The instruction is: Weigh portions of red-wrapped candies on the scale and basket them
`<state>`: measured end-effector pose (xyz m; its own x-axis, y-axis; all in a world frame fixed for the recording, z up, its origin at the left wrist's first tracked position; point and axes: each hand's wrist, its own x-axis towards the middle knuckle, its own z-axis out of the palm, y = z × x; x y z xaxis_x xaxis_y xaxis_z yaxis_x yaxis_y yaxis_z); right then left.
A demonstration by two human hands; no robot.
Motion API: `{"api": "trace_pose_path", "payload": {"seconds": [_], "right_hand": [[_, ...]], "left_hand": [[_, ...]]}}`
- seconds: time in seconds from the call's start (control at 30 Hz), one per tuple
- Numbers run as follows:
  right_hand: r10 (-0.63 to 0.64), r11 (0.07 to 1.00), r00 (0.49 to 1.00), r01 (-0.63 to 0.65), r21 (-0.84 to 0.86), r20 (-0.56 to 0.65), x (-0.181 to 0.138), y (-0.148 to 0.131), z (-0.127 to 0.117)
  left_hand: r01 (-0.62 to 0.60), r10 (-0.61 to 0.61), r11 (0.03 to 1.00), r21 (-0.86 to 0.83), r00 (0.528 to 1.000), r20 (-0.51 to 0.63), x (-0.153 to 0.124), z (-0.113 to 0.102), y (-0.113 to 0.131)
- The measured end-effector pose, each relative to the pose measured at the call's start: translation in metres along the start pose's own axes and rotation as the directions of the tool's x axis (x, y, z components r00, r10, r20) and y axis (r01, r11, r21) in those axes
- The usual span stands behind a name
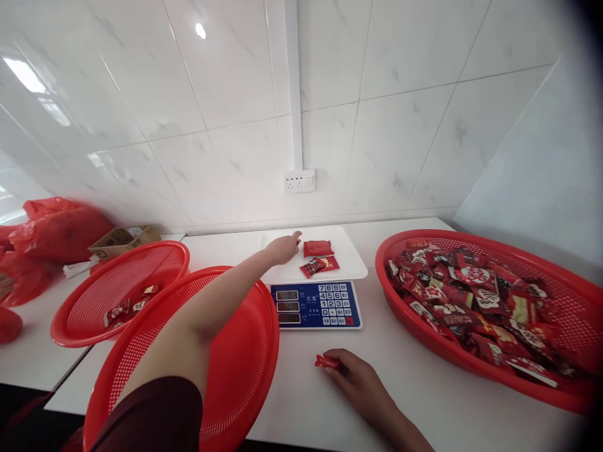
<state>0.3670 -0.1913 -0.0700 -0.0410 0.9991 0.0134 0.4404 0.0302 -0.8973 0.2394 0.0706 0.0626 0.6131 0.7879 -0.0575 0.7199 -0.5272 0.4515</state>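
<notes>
My left hand (284, 248) reaches over the white tray (349, 267) of a digital scale (311, 306). Its fingers are closed, and a bit of red wrapper shows at the fingertips. Beside it on the tray lie a red wrapped packet (317, 248) and, just in front, overlapping red and dark snack packets (320, 266). Above the table in front of the scale, my right hand (353, 380) pinches a small red wrapped packet (326, 361); the fingers hide part of it.
At right stands a red basket (424, 339) full of wrapped snack packets (475, 295). Under my left arm is another red basket (271, 351); a third basket (61, 333) at left holds several packets (127, 307). Red bags (61, 232) and a cardboard box (125, 242) stand farther left.
</notes>
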Motion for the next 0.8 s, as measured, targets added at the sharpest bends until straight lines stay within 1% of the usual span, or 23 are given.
{"api": "trace_pose_path", "payload": {"seconds": [0.1, 0.13, 0.17, 0.2, 0.27, 0.3, 0.33, 0.37, 0.4, 0.43, 0.5, 0.53, 0.57, 0.6, 0.67, 0.73, 0.77, 0.8], "right_hand": [[-0.004, 1.0, 1.0, 0.004, -0.011, 0.01, 0.001, 0.001, 0.0], [-0.002, 1.0, 1.0, 0.002, -0.015, 0.014, 0.001, 0.002, 0.0], [0.002, 1.0, 1.0, -0.002, -0.019, 0.022, 0.001, 0.002, 0.0], [0.006, 1.0, 0.999, -0.005, -0.025, 0.032, 0.001, 0.003, 0.0], [0.013, 0.999, 0.998, -0.011, -0.04, 0.058, 0.001, 0.004, 0.0], [0.016, 0.999, 0.998, -0.013, -0.046, 0.067, 0.001, 0.004, 0.0], [0.019, 0.999, 0.997, -0.015, -0.048, 0.074, 0.001, 0.004, -0.001], [0.021, 0.999, 0.997, -0.018, -0.048, 0.076, 0.001, 0.004, -0.001], [0.023, 0.999, 0.997, -0.019, -0.044, 0.077, 0.001, 0.003, -0.001], [0.024, 0.999, 0.997, -0.021, -0.039, 0.075, 0.001, 0.002, -0.001], [0.023, 0.999, 0.997, -0.02, -0.034, 0.07, 0.0, 0.0, -0.002], [0.021, 0.999, 0.997, -0.018, -0.035, 0.069, 0.0, -0.001, -0.002], [0.021, 0.999, 0.997, -0.018, -0.038, 0.069, 0.0, -0.001, -0.002], [0.022, 0.999, 0.997, -0.019, -0.043, 0.072, 0.001, -0.001, -0.002], [0.025, 0.999, 0.996, -0.021, -0.05, 0.081, 0.001, -0.001, -0.001], [0.029, 0.998, 0.996, -0.025, -0.056, 0.083, 0.002, -0.001, -0.001], [0.029, 0.998, 0.996, -0.024, -0.057, 0.079, 0.002, -0.001, -0.001], [0.029, 0.998, 0.997, -0.024, -0.056, 0.074, 0.002, -0.001, -0.001]], "left_hand": [[0.016, -0.011, 0.985, -0.17, 0.999, 0.03, -0.025, -0.02, -0.003], [0.012, 0.002, 0.964, -0.267, 0.999, 0.053, -0.036, -0.026, -0.004], [0.009, 0.025, 0.92, -0.391, 0.996, 0.082, -0.046, -0.032, -0.004], [0.011, 0.054, 0.85, -0.527, 0.993, 0.109, -0.057, -0.037, -0.004], [0.034, 0.108, 0.661, -0.75, 0.984, 0.14, -0.079, -0.045, -0.005], [0.047, 0.119, 0.592, -0.805, 0.982, 0.145, -0.089, -0.049, -0.006], [0.061, 0.116, 0.575, -0.816, 0.981, 0.155, -0.099, -0.053, -0.007], [0.075, 0.11, 0.597, -0.798, 0.978, 0.175, -0.109, -0.058, -0.008], [0.093, 0.11, 0.649, -0.755, 0.97, 0.215, -0.118, -0.064, -0.01], [0.112, 0.118, 0.716, -0.689, 0.953, 0.278, -0.127, -0.07, -0.013], [0.125, 0.127, 0.841, -0.527, 0.9, 0.416, -0.14, -0.083, -0.018], [0.113, 0.122, 0.886, -0.451, 0.88, 0.459, -0.143, -0.089, -0.02], [0.091, 0.113, 0.918, -0.387, 0.873, 0.474, -0.144, -0.092, -0.022], [0.063, 0.105, 0.94, -0.335, 0.88, 0.463, -0.141, -0.093, -0.022], [-0.002, 0.094, 0.971, -0.239, 0.922, 0.377, -0.127, -0.086, -0.017], [-0.07, 0.107, 0.987, -0.144, 0.957, 0.269, -0.103, -0.067, -0.006], [-0.103, 0.122, 0.99, -0.099, 0.969, 0.215, -0.089, -0.054, 0.0], [-0.146, 0.153, 0.988, -0.053, 0.971, 0.186, -0.075, -0.039, 0.007]]}}
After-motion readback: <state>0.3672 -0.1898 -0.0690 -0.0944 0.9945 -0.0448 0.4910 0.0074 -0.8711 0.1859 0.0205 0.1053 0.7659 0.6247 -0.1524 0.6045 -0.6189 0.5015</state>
